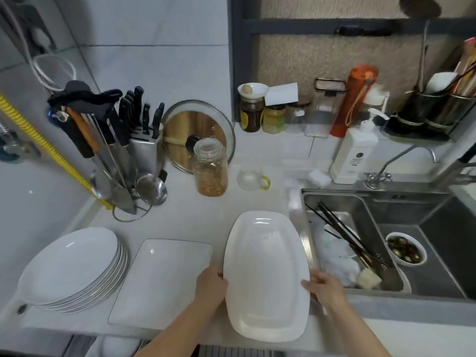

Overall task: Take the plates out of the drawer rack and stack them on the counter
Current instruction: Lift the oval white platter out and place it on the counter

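Both hands grip one thing: the oval platter (266, 275). Your left hand (210, 286) is clamped on its left rim, your right hand (325, 287) on its right rim, both at the near half.

Long axis runs straight away from you, far end toward the back wall, near end overhanging the desk (206, 215) edge. The platter sits between your hands, so neither is nearer; the weight lies ahead of both grips.

It lies just beside the sink (386, 228) lip on the right. Whether it rests on the desk or hovers, can't tell.

To the left: rectangular plate (162, 282) flat on the desk, then the round plate stack (72, 266) further left.

Judgement: if it goes onto the rectangular plate, the move is a sideways shift left, axis unchanged. Drawer rack (108, 346) just shows at the bottom edge, contents unclear.
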Action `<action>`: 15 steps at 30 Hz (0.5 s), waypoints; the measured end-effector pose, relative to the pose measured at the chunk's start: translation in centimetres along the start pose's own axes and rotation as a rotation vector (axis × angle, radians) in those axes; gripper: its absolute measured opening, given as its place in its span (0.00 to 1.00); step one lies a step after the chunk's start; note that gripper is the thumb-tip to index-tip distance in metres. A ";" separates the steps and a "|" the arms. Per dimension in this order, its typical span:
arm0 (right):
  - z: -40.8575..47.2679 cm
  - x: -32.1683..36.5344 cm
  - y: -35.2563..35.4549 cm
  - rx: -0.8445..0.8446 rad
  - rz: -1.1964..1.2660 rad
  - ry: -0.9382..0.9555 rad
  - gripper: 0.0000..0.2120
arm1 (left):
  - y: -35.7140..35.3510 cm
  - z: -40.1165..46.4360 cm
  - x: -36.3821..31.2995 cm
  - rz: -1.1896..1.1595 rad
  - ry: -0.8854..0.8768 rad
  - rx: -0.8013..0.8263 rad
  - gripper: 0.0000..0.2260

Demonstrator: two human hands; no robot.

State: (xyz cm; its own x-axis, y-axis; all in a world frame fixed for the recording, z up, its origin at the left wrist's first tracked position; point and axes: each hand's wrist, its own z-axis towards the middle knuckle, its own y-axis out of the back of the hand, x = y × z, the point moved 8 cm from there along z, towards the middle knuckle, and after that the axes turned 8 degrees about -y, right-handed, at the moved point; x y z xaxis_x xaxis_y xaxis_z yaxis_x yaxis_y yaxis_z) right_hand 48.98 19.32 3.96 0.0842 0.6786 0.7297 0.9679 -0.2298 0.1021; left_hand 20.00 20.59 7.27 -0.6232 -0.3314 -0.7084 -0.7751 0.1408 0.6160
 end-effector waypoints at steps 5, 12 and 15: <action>0.4 -0.4 -0.1 0.001 0.005 0.006 0.15 | -0.6 0.6 0.7 0.073 0.038 0.012 0.12; 0.6 -0.4 -0.2 -0.015 -0.020 0.012 0.16 | -1.1 0.8 1.1 0.141 0.041 0.029 0.08; 0.7 -1.0 -0.6 0.002 -0.029 0.000 0.16 | -1.2 0.8 1.5 0.145 0.060 0.031 0.08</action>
State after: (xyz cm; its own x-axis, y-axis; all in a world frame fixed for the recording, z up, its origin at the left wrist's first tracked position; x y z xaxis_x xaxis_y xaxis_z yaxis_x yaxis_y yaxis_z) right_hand 48.50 19.24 2.73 0.0564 0.6852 0.7262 0.9703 -0.2089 0.1217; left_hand 19.85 20.65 5.18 -0.7220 -0.3602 -0.5908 -0.6811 0.2193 0.6986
